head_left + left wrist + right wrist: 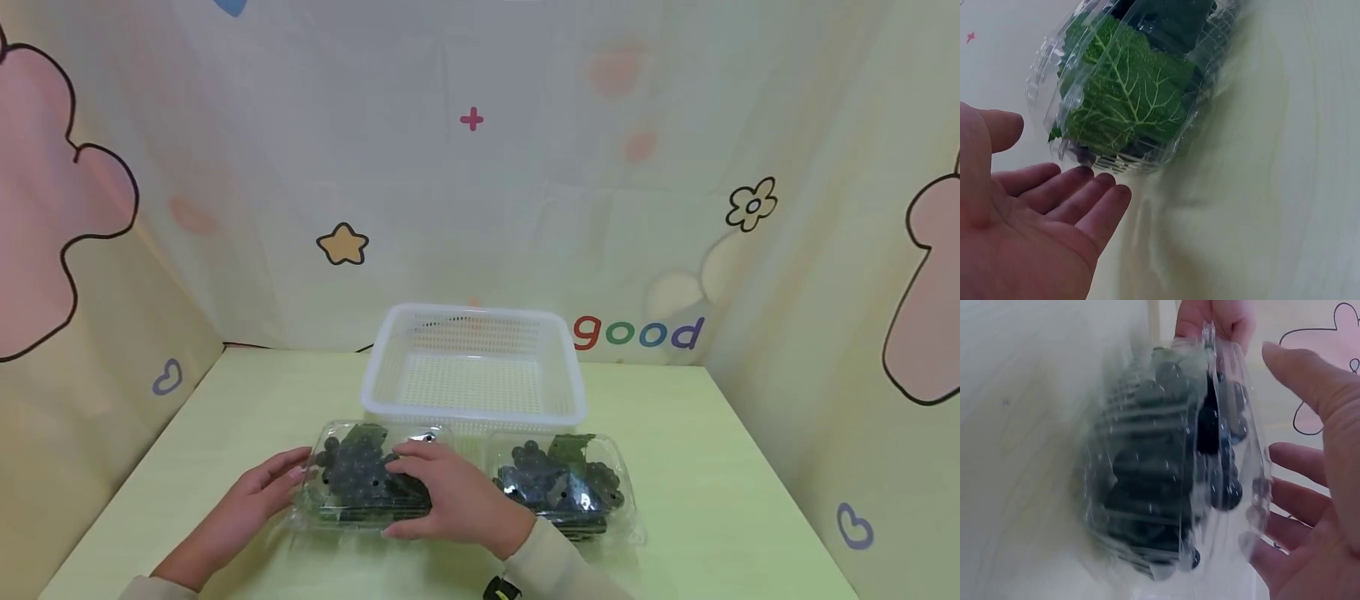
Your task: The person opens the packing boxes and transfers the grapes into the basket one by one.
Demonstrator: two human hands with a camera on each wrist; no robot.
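while left hand (pixel 251 507) flanks grapes (pixel 352 475), right hand (pixel 467 500) overhangs

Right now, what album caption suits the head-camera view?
Left hand and right hand at a clear grape box, second box alongside, white basket behind.

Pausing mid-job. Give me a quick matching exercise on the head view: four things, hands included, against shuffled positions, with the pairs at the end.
1. White basket
2. Left hand
3. Right hand
4. Right grape box

A. Standing to the right of the left grape box
B. Over the left grape box
C. Behind both boxes
D. At the left grape box's left end

Pairs: 1-C, 2-D, 3-B, 4-A
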